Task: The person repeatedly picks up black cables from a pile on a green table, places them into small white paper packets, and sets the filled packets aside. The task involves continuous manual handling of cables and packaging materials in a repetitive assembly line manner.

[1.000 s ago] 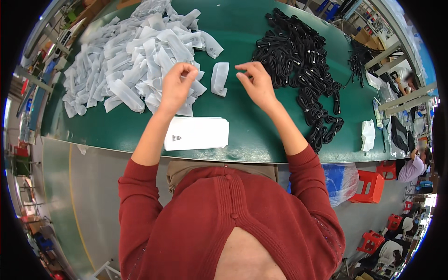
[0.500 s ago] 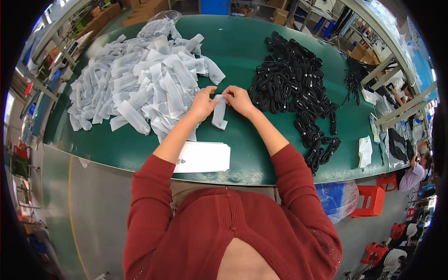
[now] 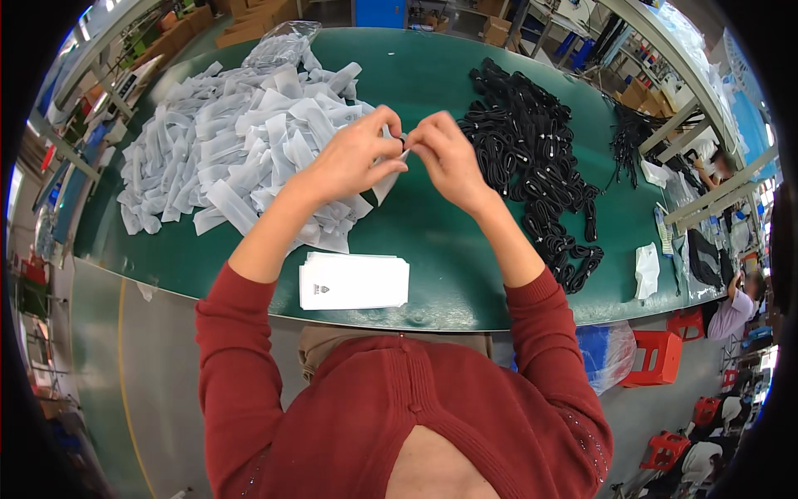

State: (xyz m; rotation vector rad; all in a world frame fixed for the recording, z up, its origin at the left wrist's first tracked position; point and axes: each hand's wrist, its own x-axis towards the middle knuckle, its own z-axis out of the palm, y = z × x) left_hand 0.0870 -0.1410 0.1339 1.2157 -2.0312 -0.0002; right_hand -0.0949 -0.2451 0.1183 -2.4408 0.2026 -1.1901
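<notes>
My left hand (image 3: pixel 359 160) is raised over the table, its fingers closed on a narrow frosted plastic bag (image 3: pixel 386 183) that hangs below the fingertips. My right hand (image 3: pixel 449 158) meets it from the right, thumb and fingers pinched at the bag's upper edge and slightly blurred. A small dark bit shows between the fingertips, too small to name. To the left spreads a large heap of similar frosted bags (image 3: pixel 224 137). Coiled black cables (image 3: pixel 532 141) lie piled to the right. Close to the front edge rests a stack of white cards (image 3: pixel 357 283) with a small dark print.
The green table (image 3: pixel 449 291) has a curved front edge before me. A clear plastic bag (image 3: pixel 283 50) lies behind the heap. At the right are a crumpled white piece (image 3: pixel 647 270), metal shelf posts (image 3: pixel 723 187) and a red stool (image 3: pixel 657 358) on the floor.
Both hands have risen toward the camera with the frosted bag, and my elbows have spread outward. The bag is now tilted and mostly covered by my left hand. The card stack is more exposed.
</notes>
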